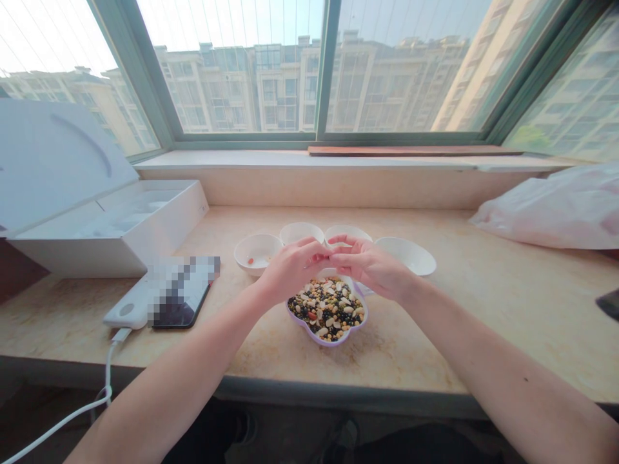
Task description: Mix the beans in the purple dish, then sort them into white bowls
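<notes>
A purple-rimmed, flower-shaped bowl (333,343) stands near the counter's front edge, filled with mixed beans and peanuts (331,309). Above its far side my left hand (296,265) and my right hand (368,263) meet, fingertips pinched together. Whatever lies between the fingers is too small to make out. Behind the hands several white bowls stand in an arc. The left bowl (256,248) has a few small reddish and yellowish pieces in it. Two middle bowls, one on the left (300,231) and one on the right (347,233), are partly hidden by my hands. The right bowl (411,254) is shallow.
To the left an open white box (164,225) stands on the counter (483,309). In front of it lie a white power bank (126,306) with a cable (109,367) and a dark phone (181,309). A white plastic bag (556,209) rests at the right, near a dark object (608,303).
</notes>
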### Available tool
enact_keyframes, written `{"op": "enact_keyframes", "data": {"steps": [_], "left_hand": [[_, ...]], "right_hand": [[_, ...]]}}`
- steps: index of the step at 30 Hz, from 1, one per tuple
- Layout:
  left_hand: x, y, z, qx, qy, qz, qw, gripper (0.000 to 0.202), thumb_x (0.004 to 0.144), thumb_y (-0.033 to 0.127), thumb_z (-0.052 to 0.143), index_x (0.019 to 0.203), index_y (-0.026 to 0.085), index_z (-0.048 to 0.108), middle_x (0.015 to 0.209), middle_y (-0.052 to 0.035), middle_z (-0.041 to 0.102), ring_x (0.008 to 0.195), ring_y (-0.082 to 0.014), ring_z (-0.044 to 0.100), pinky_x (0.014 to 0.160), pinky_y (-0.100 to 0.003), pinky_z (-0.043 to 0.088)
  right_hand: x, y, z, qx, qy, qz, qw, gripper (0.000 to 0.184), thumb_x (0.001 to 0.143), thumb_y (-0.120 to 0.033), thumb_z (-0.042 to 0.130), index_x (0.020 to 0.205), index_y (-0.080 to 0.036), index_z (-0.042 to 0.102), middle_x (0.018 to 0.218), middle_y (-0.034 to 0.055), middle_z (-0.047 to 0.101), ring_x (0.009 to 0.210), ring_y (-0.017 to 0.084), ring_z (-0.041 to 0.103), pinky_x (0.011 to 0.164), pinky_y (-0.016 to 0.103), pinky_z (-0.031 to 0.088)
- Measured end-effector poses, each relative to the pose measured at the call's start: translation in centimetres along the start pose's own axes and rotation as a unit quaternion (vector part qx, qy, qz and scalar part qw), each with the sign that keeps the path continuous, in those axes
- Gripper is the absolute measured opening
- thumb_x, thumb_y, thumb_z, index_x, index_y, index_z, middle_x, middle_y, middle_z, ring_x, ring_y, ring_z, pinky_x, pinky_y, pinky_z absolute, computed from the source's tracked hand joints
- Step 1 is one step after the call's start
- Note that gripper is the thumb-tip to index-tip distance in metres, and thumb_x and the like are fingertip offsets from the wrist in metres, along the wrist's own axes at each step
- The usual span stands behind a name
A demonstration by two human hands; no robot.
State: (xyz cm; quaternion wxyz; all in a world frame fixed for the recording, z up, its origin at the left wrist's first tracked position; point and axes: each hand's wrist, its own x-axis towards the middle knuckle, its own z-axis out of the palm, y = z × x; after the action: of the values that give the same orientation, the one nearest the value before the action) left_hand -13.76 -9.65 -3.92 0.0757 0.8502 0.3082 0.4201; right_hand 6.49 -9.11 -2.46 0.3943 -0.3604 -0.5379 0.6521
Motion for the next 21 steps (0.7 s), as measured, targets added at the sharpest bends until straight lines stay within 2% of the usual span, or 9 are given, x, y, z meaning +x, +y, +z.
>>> {"op": "enact_keyframes", "data": {"steps": [4,7,10,13,17,19,21], "left_hand": [[0.1,0.0,-0.3,0.019,-0.009,0.000,1.000,0.012,0.099,0.023,0.062,0.096,0.020,0.073,0.092,-0.0025,0.072,0.078,-0.0126,0.068,0.070,-0.025,0.051],[0.4,-0.1,-0.7,0.040,0.008,-0.034,0.999,0.016,0.100,0.026,0.060,0.095,0.020,0.073,0.094,-0.0028,0.073,0.081,-0.0138,0.068,0.073,-0.026,0.051],[1.2,-0.8,-1.1,0.094,0.018,-0.101,0.990,0.020,0.101,0.027,0.056,0.093,0.019,0.073,0.095,-0.0038,0.074,0.081,-0.0156,0.068,0.077,-0.028,0.052],[2.1,-1.7,-1.3,0.167,-0.013,-0.151,0.974,0.026,0.102,0.027,0.052,0.092,0.018,0.074,0.097,-0.0062,0.074,0.083,-0.0183,0.068,0.081,-0.032,0.052],[2.5,-2.8,-1.1,0.222,-0.097,-0.179,0.954,0.028,0.100,0.021,0.050,0.092,0.018,0.077,0.102,-0.0080,0.075,0.091,-0.0218,0.070,0.088,-0.034,0.052],[2.5,-3.1,-0.9,0.222,-0.103,-0.181,0.953,0.026,0.098,0.020,0.051,0.105,0.018,0.077,0.113,-0.0084,0.074,0.101,-0.0235,0.070,0.094,-0.036,0.052],[2.2,-3.1,-0.8,0.214,-0.076,-0.179,0.957,0.029,0.099,0.023,0.052,0.119,0.020,0.073,0.122,-0.0079,0.072,0.108,-0.0243,0.069,0.099,-0.038,0.051]], "right_hand": [[-0.3,-0.4,0.3,-0.030,0.009,0.007,0.999,0.052,0.068,-0.034,0.090,0.112,-0.022,0.065,0.102,0.0075,0.074,0.096,0.021,0.070,0.075,0.031,0.054],[-0.6,-1.2,0.2,-0.132,0.055,-0.039,0.989,0.046,0.074,-0.037,0.085,0.114,-0.022,0.067,0.108,0.0086,0.073,0.089,0.019,0.069,0.067,0.030,0.055],[-0.8,-2.0,-0.4,-0.242,0.106,-0.094,0.960,0.033,0.079,-0.040,0.080,0.103,-0.020,0.070,0.097,0.0073,0.073,0.072,0.016,0.065,0.054,0.027,0.050],[-0.9,-2.5,-1.1,-0.289,0.119,-0.104,0.944,0.027,0.084,-0.043,0.074,0.098,-0.019,0.071,0.082,0.0049,0.071,0.062,0.014,0.060,0.048,0.025,0.045],[-1.0,-2.3,-1.4,-0.336,0.096,-0.084,0.933,0.028,0.088,-0.046,0.068,0.094,-0.019,0.072,0.074,0.0033,0.069,0.063,0.015,0.059,0.050,0.025,0.042],[-1.0,-2.1,-1.3,-0.371,0.054,-0.072,0.924,0.029,0.089,-0.047,0.067,0.093,-0.019,0.073,0.073,0.0029,0.070,0.063,0.015,0.060,0.053,0.026,0.042],[-1.2,-2.0,-1.0,-0.403,-0.022,-0.061,0.913,0.029,0.088,-0.046,0.069,0.096,-0.020,0.075,0.077,0.0030,0.072,0.067,0.016,0.062,0.058,0.027,0.045]]}}
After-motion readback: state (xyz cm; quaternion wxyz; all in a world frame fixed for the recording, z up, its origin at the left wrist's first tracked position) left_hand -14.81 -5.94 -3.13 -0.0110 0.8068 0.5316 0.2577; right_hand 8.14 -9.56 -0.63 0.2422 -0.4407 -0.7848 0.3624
